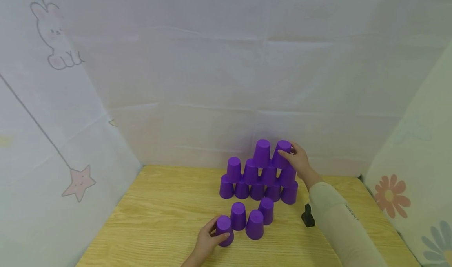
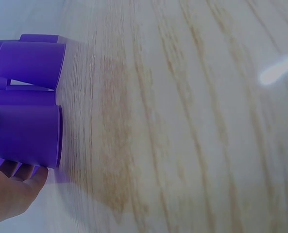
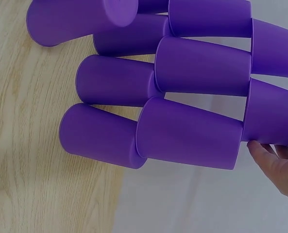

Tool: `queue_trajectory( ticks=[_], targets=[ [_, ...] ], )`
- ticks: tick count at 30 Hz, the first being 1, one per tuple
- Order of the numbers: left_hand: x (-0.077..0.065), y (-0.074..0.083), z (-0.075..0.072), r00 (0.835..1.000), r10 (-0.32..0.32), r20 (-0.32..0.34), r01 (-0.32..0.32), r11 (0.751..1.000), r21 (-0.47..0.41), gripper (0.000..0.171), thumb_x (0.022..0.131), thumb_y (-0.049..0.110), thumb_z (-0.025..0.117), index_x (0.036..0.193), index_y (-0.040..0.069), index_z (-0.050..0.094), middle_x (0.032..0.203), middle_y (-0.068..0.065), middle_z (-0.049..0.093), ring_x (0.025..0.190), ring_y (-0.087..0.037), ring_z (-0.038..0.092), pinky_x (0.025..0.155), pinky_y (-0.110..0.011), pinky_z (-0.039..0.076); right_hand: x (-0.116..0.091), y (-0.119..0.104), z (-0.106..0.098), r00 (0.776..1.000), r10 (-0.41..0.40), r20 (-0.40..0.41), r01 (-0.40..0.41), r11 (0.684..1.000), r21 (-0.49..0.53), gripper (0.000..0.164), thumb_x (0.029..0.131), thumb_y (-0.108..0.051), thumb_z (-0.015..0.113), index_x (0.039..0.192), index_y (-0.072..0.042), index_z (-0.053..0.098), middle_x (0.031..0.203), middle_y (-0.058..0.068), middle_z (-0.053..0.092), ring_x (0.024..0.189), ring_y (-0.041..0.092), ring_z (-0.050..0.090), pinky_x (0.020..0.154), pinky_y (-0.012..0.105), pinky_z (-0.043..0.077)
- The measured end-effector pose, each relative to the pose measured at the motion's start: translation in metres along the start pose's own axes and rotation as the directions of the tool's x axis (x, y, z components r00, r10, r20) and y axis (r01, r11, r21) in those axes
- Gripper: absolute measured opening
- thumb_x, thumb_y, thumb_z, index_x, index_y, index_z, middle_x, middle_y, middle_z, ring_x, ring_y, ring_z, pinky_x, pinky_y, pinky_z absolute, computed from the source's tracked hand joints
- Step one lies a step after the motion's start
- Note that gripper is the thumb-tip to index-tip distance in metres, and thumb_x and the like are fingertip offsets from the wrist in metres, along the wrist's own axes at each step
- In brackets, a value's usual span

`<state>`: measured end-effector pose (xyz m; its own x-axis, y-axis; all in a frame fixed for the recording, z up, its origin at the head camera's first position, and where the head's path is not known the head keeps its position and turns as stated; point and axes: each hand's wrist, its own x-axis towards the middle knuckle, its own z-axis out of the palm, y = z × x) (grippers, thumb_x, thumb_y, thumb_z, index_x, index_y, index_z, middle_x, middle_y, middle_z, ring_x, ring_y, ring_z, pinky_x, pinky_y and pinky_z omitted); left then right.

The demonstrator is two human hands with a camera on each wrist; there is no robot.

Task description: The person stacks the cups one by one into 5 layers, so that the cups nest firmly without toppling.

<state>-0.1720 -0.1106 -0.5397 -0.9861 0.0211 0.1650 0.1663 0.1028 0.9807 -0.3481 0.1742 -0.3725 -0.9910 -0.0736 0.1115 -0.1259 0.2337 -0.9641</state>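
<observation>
Upside-down purple cups stand stacked in rows, with several in the bottom row [image 1: 257, 191], several in the middle row [image 1: 250, 172] and two on top. My right hand [image 1: 299, 161] grips the right-hand top cup [image 1: 282, 154], which sits across two cups below; the right wrist view shows my fingertips [image 3: 262, 154] on its side. Beside it stands the other top cup [image 1: 262, 154]. In front, my left hand [image 1: 206, 239] holds a purple cup [image 1: 224, 229] between thumb and fingers, mouth down at the tabletop. Three loose cups, among them one close by [image 1: 255, 224], stand upside down to its right.
A small black stand-like object [image 1: 308, 216] is on the wooden table [image 1: 159, 212], right of the loose cups and near my right forearm. A pale cloth wall [image 1: 197, 133] rises closely behind the stack. Printed side cloths flank the table.
</observation>
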Motion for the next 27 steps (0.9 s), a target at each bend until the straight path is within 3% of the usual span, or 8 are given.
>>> queue_trajectory(
  ticks=[5, 11, 23, 27],
  targets=[
    [0.001, -0.001, 0.000, 1.000, -0.010, 0.004, 0.010, 1.000, -0.002, 0.058, 0.071, 0.007, 0.069, 0.121, -0.007, 0.043, 0.115, -0.022, 0.049, 0.105, -0.036, 0.045, 0.083, -0.039, 0.042, -0.001, 0.001, -0.002, 1.000, -0.007, 0.000, 0.007, 1.000, -0.007, 0.063, 0.080, -0.022, 0.062, 0.131, -0.003, 0.031, 0.126, 0.023, 0.036, 0.114, 0.036, 0.034, 0.092, 0.046, 0.031],
    [0.004, 0.002, -0.004, 1.000, -0.023, 0.007, 0.022, 0.999, 0.045, 0.057, 0.071, 0.011, 0.070, 0.121, -0.002, 0.045, 0.115, -0.020, 0.050, 0.106, -0.037, 0.044, 0.085, -0.048, 0.038, -0.005, 0.002, -0.008, 1.000, -0.004, -0.004, 0.004, 0.999, -0.047, 0.070, 0.080, -0.025, 0.062, 0.134, -0.003, 0.024, 0.130, 0.024, 0.031, 0.117, 0.037, 0.030, 0.094, 0.048, 0.027],
    [0.017, 0.030, -0.019, 1.000, -0.012, -0.016, 0.014, 0.992, 0.125, 0.058, 0.071, 0.012, 0.070, 0.120, -0.004, 0.045, 0.115, -0.024, 0.049, 0.105, -0.039, 0.045, 0.084, -0.051, 0.037, -0.017, 0.004, -0.020, 0.999, -0.020, 0.043, 0.025, 0.995, -0.098, 0.077, 0.080, -0.033, 0.061, 0.137, -0.004, 0.018, 0.133, 0.024, 0.025, 0.119, 0.039, 0.024, 0.094, 0.050, 0.026],
    [0.025, 0.029, -0.026, 1.000, -0.002, 0.000, 0.002, 0.992, 0.127, 0.059, 0.072, 0.016, 0.070, 0.122, -0.001, 0.044, 0.115, -0.020, 0.050, 0.105, -0.035, 0.046, 0.085, -0.048, 0.038, -0.022, 0.005, -0.024, 0.998, -0.021, 0.056, 0.027, 0.993, -0.118, 0.078, 0.080, -0.035, 0.060, 0.137, -0.005, 0.017, 0.133, 0.024, 0.025, 0.119, 0.040, 0.024, 0.093, 0.051, 0.026]
  ],
)
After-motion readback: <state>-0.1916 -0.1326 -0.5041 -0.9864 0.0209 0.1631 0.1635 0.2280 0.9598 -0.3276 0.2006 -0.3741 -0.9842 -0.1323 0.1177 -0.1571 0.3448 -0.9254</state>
